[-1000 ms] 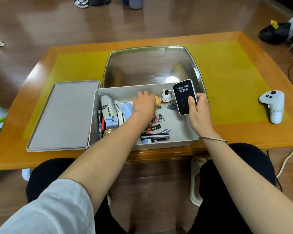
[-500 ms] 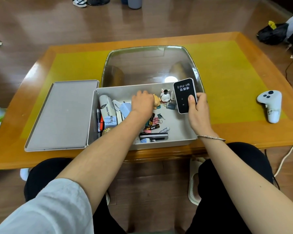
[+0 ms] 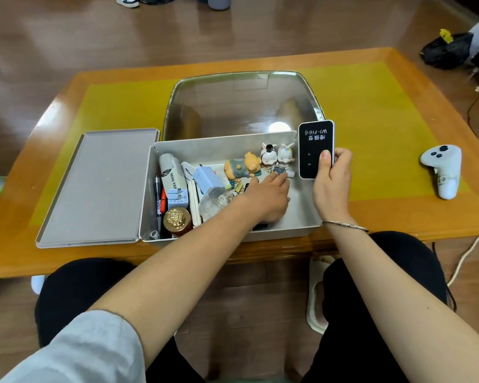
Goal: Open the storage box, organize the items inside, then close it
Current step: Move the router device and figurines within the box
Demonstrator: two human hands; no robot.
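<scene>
Storage box is sitting open at the near edge of the table, its lid lying flat just to its left.

Right hand is gripping a black Wi-Fi device upright over the box's far right corner, thumb on the face, fingers wrapped behind. Judging it light, rigid and glossy, so likely slippery; the edge hold looks sound.

Left hand is reaching palm-down into the right half of the box, fingertips at a small blue item; cannot tell whether it is pinching anything.

Three figurines are lining the far wall: probably hard and chip-prone, best taken by the body, not the ears. Clear bottle and gold-capped jar are lying left of centre, smooth and prone to rolling. Mini fan and pens are packed along the left wall.
</scene>
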